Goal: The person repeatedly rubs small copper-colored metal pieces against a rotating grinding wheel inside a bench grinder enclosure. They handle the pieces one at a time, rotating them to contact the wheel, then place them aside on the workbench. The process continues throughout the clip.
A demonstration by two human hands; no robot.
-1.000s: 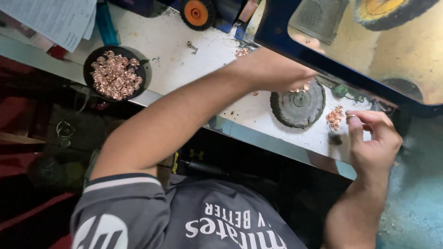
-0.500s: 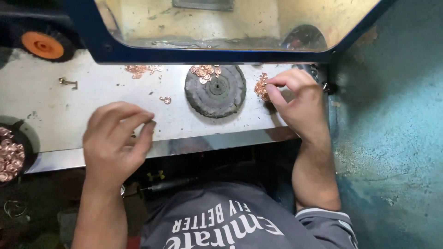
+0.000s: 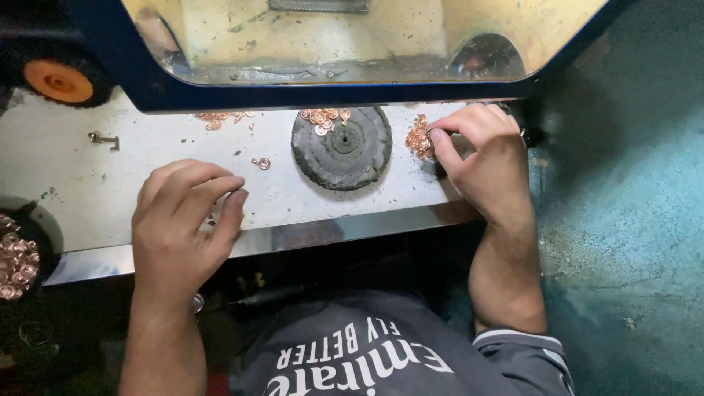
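My right hand [image 3: 480,158] pinches at the copper ring pile [image 3: 419,139] beside the dark round pad [image 3: 342,147]; a careless pinch could scatter rings. Left hand [image 3: 183,213] rests curled, holding nothing visible

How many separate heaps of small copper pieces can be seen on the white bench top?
3: one heap under the right hand fingertips at, one on the dark round pad's far edge, one further left. Others may be hidden under the hands.
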